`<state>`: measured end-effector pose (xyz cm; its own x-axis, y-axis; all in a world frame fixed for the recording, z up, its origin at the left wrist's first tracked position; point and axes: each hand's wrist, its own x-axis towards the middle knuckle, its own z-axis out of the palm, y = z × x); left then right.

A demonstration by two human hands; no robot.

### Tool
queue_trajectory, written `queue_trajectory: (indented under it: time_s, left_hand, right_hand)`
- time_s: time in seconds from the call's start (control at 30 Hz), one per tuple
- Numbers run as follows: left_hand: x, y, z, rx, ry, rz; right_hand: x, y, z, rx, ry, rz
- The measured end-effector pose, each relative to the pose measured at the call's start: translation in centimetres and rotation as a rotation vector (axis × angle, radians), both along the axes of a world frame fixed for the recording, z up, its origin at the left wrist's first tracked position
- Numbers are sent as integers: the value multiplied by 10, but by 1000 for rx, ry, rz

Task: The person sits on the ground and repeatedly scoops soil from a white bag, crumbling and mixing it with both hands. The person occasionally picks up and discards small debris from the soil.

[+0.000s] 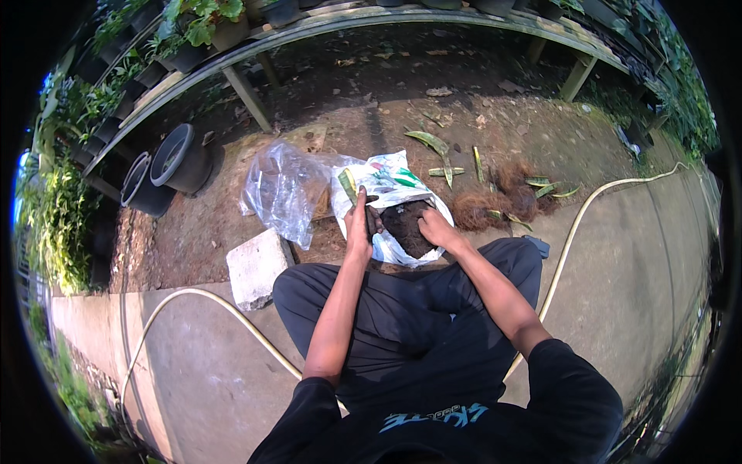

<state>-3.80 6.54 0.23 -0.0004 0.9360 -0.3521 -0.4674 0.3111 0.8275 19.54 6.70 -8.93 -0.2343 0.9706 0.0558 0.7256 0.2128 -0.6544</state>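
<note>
My left hand (360, 225) is closed around a piece of variegated leaf, perhaps snake plant (347, 183), whose green and yellow end points up and away. Dark soil clings to its fingers. Just right of it, an open white plastic sack (359, 188) with coloured print holds dark soil (403, 226). My right hand (436, 227) reaches over the sack's right rim, its fingertips in or against the soil; what they may hold is hidden. A clear plastic bag (278, 191) lies crumpled left of the sack.
Brown fibre (481, 210) and cut leaves (432, 142) lie on the ground to the right. A pale stone block (259, 269) is by my left knee. Black pots (182, 159) stand at the left. A hose (571, 232) curves across the concrete. Potted plants line a raised bench (348, 22).
</note>
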Motion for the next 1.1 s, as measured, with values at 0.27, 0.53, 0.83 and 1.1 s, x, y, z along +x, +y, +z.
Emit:
queue_trajectory:
  time_s: [0.27,0.53,0.83,1.1]
  left_hand:
    - [0,0,-2,-7,14,-1]
    - [4,2,-10,-12,17,30]
    - [1,4,-18,-40,46,-23]
    - [0,3,-17,-21,46,-60]
  right_hand:
    - [-6,-9,23,-2,10,94]
    - [-16,-17,27,127,-269,123]
    - [-19,-21,25,78,-262,163]
    - [-28,-22,17,142,-248,269]
